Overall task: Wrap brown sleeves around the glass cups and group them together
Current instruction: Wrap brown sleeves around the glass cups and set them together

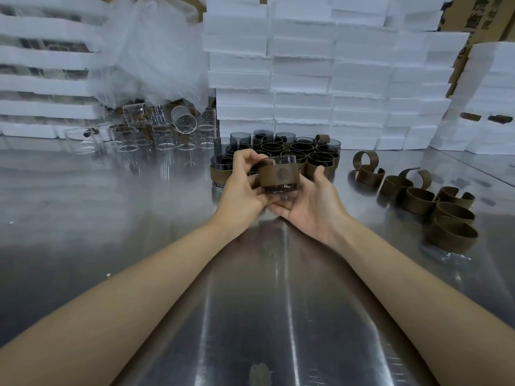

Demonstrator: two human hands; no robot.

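A smoky glass cup [279, 174] wearing a brown sleeve with a printed emblem is held above the steel table, just in front of the group. My left hand [242, 188] grips its left side, thumb and fingers curled on the rim and sleeve. My right hand [312, 201] cradles it from below and the right, with the fingers under the base and the thumb up beside it. Behind it stands a tight group of sleeved dark cups [301, 151]. Loose brown sleeves [426, 199] lie curled at the right.
Clear glass beakers [156, 135], some tipped over, crowd the back left under bubble wrap [150, 51]. Stacks of white foam boxes [328, 79] wall the back. The reflective steel table [111, 218] stretches toward me.
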